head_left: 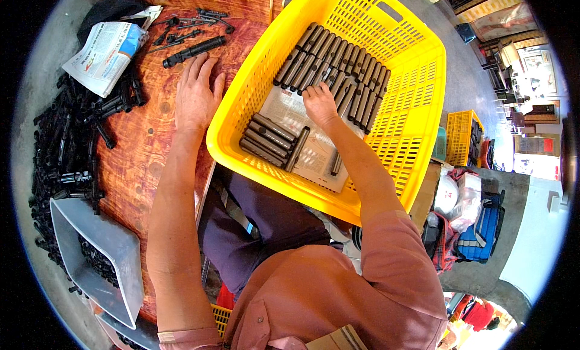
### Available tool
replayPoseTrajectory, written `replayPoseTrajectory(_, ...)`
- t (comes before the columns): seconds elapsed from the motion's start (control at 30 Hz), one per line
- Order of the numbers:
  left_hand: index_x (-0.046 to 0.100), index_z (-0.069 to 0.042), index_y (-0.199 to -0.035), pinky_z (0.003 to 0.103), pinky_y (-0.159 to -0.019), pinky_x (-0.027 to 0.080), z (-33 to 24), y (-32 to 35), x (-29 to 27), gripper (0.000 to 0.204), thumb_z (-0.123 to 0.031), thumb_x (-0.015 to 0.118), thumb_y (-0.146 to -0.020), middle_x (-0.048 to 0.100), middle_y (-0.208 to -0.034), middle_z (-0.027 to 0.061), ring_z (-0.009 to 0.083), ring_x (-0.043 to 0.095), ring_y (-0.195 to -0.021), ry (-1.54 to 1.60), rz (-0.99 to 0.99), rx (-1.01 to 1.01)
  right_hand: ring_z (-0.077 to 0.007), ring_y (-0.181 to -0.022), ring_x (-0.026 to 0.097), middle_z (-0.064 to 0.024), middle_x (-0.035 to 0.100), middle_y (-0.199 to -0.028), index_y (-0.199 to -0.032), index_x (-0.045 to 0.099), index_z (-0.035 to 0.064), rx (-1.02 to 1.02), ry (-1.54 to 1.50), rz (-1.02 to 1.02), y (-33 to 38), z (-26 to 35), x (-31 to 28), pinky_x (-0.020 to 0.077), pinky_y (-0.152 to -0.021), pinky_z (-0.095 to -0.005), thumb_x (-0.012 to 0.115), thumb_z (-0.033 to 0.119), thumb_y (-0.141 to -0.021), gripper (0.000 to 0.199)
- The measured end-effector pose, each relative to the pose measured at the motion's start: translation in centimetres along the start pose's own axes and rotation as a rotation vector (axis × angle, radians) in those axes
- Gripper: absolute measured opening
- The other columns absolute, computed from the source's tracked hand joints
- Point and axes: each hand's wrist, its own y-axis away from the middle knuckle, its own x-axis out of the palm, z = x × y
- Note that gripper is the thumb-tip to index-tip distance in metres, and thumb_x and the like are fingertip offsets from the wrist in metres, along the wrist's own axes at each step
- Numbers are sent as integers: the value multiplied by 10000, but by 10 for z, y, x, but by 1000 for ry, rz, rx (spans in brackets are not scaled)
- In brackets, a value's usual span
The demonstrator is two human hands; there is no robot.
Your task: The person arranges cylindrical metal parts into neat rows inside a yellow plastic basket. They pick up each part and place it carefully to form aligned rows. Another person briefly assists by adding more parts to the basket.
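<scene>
Right hand (319, 103) fingers curled down on dark tubes (338, 63) in yellow basket (362, 150), grip unclear tbh. Left hand (197, 95) flat, open on bench (142, 138). Top row packed, small stack lower left; big loose pile (66, 138) at bench left edge waiting.

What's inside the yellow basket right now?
Inside the yellow basket: rows of dark metal tubes on printed paper. The right hand covers some tubes.

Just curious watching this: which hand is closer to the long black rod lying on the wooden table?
Left. The left hand lies flat just below the black rod; the right hand is apart from it, inside the yellow basket.
</scene>
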Motion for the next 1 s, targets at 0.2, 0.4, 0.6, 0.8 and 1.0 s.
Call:
replayPoseTrajectory(0.2,584,-46,-1337,433,-1171,343,0,0,0,432,-307,578,-993,509,-1470,141,334,417,-1403,12,0,6,-270,-1066,603,-116,659,-1044,-960,689,27,94,-149,-177,7,2,-3,376,-1072,-434,702,81,-769,199)
replayPoseTrajectory(0.4,588,-41,-1330,436,-1168,346,4,0,2,430,-308,579,-992,509,-1469,145,339,419,-1399,14,-9,14,-275,-1169,548,-94,616,-1206,-1073,644,58,426,-295,-111,28,4,-23,388,-1025,-441,709,167,-855,252)
replayPoseTrajectory(0.6,597,-37,-1315,442,-1158,356,2,-2,2,423,-298,592,-982,524,-1451,150,347,433,-1383,22,-25,31,-283,-1111,543,-83,604,-1113,-1045,664,82,791,-200,-133,60,-35,2,403,-958,-446,675,212,-840,243)
replayPoseTrajectory(0.8,599,-35,-1309,440,-1153,363,3,0,3,421,-294,600,-977,532,-1442,151,347,443,-1375,28,-36,44,-272,-1154,541,-83,635,-1134,-1024,698,64,574,-180,-116,77,-30,3,392,-1009,-449,675,227,-850,240)
replayPoseTrajectory(1.0,599,-45,-1313,435,-1156,360,4,0,2,416,-298,593,-982,525,-1450,144,343,433,-1384,22,-25,34,-298,-1310,465,-129,554,-1376,-1277,595,6,537,-195,94,59,-15,0,324,-1113,-460,686,339,-902,510)
